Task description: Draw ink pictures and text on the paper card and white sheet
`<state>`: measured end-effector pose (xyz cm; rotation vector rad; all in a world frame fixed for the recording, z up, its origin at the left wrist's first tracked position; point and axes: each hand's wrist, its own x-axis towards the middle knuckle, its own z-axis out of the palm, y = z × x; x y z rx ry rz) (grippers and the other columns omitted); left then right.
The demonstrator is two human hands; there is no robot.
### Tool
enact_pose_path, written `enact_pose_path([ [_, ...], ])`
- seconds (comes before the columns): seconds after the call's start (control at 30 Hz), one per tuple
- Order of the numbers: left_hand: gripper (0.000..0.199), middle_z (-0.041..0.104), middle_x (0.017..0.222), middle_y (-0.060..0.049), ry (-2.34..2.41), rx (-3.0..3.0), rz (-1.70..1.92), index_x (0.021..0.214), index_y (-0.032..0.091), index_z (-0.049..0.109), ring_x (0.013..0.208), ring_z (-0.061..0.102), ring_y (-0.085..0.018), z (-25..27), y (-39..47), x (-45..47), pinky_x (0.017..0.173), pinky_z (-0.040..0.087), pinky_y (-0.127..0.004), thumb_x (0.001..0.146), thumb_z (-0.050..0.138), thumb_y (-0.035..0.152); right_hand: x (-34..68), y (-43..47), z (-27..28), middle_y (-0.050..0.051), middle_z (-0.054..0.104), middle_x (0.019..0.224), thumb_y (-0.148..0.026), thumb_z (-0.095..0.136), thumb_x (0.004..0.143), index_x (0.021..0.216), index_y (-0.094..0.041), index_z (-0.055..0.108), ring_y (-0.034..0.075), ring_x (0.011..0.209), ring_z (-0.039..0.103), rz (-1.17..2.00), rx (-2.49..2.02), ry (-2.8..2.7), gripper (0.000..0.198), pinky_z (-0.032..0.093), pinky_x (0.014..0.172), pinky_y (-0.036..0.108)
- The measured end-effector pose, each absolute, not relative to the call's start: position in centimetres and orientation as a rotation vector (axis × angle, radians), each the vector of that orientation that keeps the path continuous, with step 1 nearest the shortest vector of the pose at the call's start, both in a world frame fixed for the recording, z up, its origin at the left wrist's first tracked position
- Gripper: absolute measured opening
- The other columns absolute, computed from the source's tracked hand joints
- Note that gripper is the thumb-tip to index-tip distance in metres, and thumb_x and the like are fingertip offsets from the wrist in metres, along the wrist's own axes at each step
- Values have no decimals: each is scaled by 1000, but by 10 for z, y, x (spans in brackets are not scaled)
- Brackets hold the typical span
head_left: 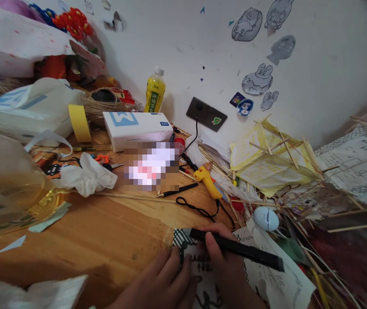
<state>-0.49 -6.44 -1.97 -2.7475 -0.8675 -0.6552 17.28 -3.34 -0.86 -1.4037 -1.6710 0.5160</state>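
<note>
A thick black marker [250, 251] is gripped by my right hand [230, 270], its tip end toward the upper left over the paper. Beneath both hands lies a white paper [202, 274] with black hatching, wavy lines and written characters; part of it is covered by my fingers. My left hand [164, 274] rests on the paper's left side, fingers laid out flat and holding nothing. To the right, another part of the drawn paper [286, 266] spreads under the marker's rear end.
Beyond the hands lie a yellow glue gun [209, 182] with its black cord, a black pen [180, 190] and thin sticks. A tissue pack [138, 131], yellow tape roll [79, 123] and drink bottle [155, 90] stand behind. Stick-and-paper frames [273, 159] crowd the right.
</note>
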Motion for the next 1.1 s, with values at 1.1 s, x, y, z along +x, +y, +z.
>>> enact_pose_path([
  [1.1, 24, 71, 101, -4, -844, -2696, -705, 100, 18, 67, 86, 59, -21, -21, -63, -3, 85, 38, -35, 96, 44, 21, 175, -33, -9, -2, 66, 64, -27, 52, 85, 73, -22, 66, 14, 57, 61, 499, -1419, -1651, 19, 47, 54, 22],
])
